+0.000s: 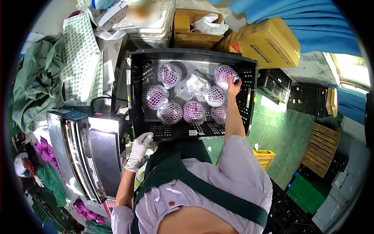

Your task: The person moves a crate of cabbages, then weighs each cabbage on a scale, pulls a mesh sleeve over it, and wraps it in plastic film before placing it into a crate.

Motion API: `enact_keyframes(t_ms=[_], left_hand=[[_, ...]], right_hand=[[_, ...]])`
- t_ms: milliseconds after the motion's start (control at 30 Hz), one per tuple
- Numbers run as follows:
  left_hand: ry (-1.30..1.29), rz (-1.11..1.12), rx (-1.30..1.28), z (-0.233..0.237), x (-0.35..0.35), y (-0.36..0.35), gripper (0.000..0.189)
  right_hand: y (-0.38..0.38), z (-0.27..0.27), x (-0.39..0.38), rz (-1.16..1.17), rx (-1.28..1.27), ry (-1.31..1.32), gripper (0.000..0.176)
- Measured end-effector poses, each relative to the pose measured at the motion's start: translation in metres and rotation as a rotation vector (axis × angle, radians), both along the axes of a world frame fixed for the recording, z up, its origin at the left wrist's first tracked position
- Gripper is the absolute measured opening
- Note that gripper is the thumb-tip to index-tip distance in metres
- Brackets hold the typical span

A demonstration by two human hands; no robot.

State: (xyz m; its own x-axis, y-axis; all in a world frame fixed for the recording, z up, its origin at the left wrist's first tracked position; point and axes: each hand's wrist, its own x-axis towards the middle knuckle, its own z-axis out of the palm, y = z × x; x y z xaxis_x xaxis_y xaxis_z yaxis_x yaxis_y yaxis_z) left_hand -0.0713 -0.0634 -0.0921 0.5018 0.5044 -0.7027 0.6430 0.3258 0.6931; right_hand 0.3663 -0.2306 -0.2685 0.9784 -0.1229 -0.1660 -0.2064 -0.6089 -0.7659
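Observation:
A black plastic crate (191, 54) stands in front of me, holding several round purple vegetables in white foam nets, like red cabbages. My bare right hand (233, 86) reaches into its far right corner, fingers curled around one netted purple cabbage (223, 74). Another netted purple cabbage (170, 114) lies near the front left, and a whiter wrapped ball (197, 85) sits in the middle. My left hand (139, 150), in a white glove, is at the front left corner of the crate, its fingers bent against the rim.
To the left stands a metal machine (103, 144) beside a green patterned sheet (80, 54). Cardboard boxes (269, 43) are behind the crate. On the green floor at right are a yellow crate (265, 158), a wooden pallet (320, 150) and black crates (307, 99).

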Motion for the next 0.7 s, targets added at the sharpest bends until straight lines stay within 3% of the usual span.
enact_keyframes(t_ms=[167, 267, 433, 567, 700], left_hand=[[-0.032, 0.032, 0.018, 0.001, -0.005, 0.001, 0.03], [-0.046, 0.01, 0.088, 0.007, -0.013, 0.0, 0.03], [-0.11, 0.162, 0.05, 0.016, -0.04, -0.006, 0.029], [-0.168, 0.17, 0.096, 0.032, -0.057, -0.013, 0.029], [-0.099, 0.169, 0.076, 0.027, -0.07, -0.025, 0.029]], right_hand=[[0.011, 0.003, 0.014, 0.099, -0.042, 0.065, 0.099], [0.009, -0.001, 0.02, 0.361, -0.436, -0.106, 0.091], [-0.003, 0.046, -0.011, 0.541, -0.34, -0.026, 0.077], [-0.011, 0.056, -0.058, 0.892, -0.505, -0.247, 0.082], [0.004, 0.047, -0.079, 0.916, -0.473, -0.377, 0.086]])
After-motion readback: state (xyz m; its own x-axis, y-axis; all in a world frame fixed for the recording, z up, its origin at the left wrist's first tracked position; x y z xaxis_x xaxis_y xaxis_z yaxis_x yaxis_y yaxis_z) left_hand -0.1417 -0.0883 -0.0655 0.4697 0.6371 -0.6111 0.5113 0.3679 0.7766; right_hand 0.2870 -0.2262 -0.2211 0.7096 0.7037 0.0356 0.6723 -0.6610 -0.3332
